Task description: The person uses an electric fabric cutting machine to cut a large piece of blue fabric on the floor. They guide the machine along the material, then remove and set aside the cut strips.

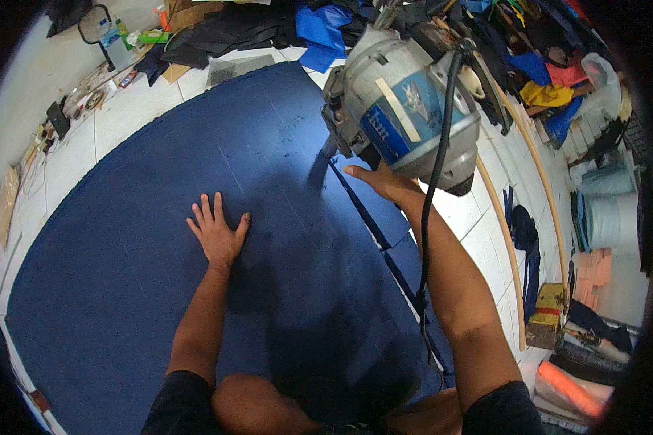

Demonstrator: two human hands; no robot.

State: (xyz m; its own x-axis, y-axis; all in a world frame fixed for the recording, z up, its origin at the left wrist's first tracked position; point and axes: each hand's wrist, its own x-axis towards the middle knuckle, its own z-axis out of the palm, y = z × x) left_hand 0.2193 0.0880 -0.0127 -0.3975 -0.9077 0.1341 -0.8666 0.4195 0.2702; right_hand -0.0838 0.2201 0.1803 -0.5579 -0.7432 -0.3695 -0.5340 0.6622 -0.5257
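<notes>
A thick stack of dark blue fabric point(159, 239) lies spread over the white tiled floor. My left hand point(216, 230) rests flat on it, fingers apart, pressing it down. My right hand point(382, 181) grips the handle of a grey upright electric fabric cutter point(403, 109) with a blue label; most of the hand is hidden behind the motor housing. The cutter stands at the fabric's right part, at the far end of a cut line point(374, 232) that runs back toward me. Its black power cord point(428, 217) hangs down along my right forearm.
Piles of black, blue, yellow and red cloth point(530, 65) crowd the far and right side. Long curved wooden sticks point(511, 246) lie on the tiles at right, next to rolls point(609, 217) and boxes. Small tools and bottles point(112, 43) line the left wall.
</notes>
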